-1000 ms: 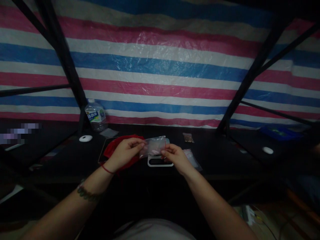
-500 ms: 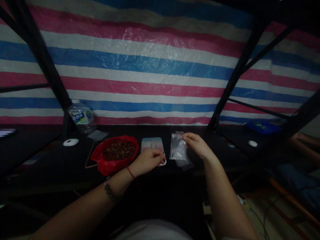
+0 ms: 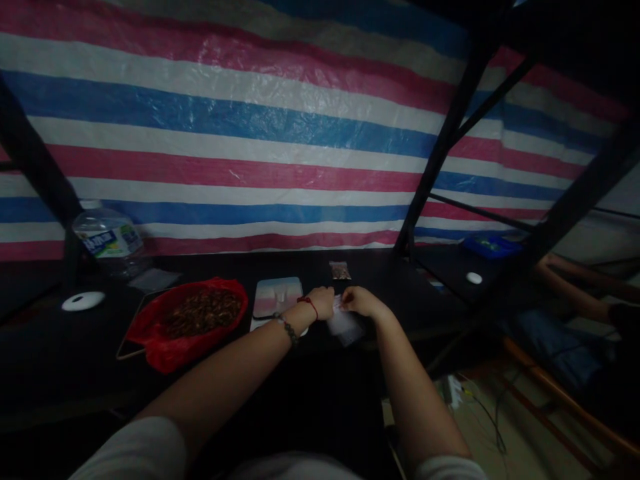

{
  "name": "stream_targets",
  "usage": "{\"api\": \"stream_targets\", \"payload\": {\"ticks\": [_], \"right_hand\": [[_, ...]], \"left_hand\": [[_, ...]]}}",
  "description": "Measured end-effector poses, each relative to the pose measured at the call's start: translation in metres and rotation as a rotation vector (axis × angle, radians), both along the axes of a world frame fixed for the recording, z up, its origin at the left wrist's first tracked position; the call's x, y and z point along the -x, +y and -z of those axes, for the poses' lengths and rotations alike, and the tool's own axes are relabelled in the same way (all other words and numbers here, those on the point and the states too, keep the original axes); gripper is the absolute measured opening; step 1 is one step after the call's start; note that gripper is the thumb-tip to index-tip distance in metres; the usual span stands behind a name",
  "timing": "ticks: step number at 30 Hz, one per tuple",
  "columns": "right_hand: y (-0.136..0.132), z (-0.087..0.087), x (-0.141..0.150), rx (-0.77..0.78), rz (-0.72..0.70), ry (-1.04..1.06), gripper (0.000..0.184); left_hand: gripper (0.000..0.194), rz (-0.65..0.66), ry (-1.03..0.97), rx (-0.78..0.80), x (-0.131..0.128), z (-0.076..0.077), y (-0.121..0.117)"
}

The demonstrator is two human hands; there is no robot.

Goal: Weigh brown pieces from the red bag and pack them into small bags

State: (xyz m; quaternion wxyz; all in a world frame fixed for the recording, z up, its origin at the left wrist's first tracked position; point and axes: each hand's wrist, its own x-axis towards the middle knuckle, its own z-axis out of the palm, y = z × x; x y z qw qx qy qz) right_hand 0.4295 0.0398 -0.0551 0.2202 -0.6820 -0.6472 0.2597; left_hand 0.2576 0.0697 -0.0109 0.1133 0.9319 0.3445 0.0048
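My left hand [image 3: 321, 303] reaches across to the front of the scale, fingers curled in at the edge of a clear plastic bag [image 3: 346, 328]. From the other side my right hand [image 3: 361, 301] pinches the same bag near its top; the fingertips are small and dim. Just behind both hands lies a small clear packet of brown bits [image 3: 340, 271]. A flat scale [image 3: 277, 293] with a shiny pastel top sits left of my left hand, partly covered by that forearm. Farther left is a red plastic bag [image 3: 167, 357], open and full of brown pieces [image 3: 203, 313].
A clear bottle [image 3: 113, 243] stands at the back left, with a flat clear bag [image 3: 155, 279] before it. White oval objects [image 3: 83, 301] lie on the dark table. At right are a blue tray [image 3: 493, 245] and another person's arms [image 3: 575, 283].
My left hand has moved right, from the scale to beside my right hand. My right hand has lowered toward the bags on the table. The packet of brown bits now shows. The view has turned right.
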Motion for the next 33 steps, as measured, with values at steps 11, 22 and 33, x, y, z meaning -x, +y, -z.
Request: {"api": "stream_targets", "payload": {"ticks": [11, 22, 33], "right_hand": [[0.001, -0.003, -0.005, 0.129, 0.060, -0.085, 0.015], [-0.005, -0.006, -0.004, 0.059, -0.017, -0.009, 0.014], [0.005, 0.001, 0.007, -0.084, 0.044, -0.142, 0.014]], "left_hand": [[0.031, -0.002, 0.085, 0.015, -0.006, 0.013, 0.009], [0.033, -0.028, 0.017, 0.123, -0.002, 0.010, 0.014], [0.033, -0.053, -0.018, 0.251, -0.013, 0.009, 0.026]]}}
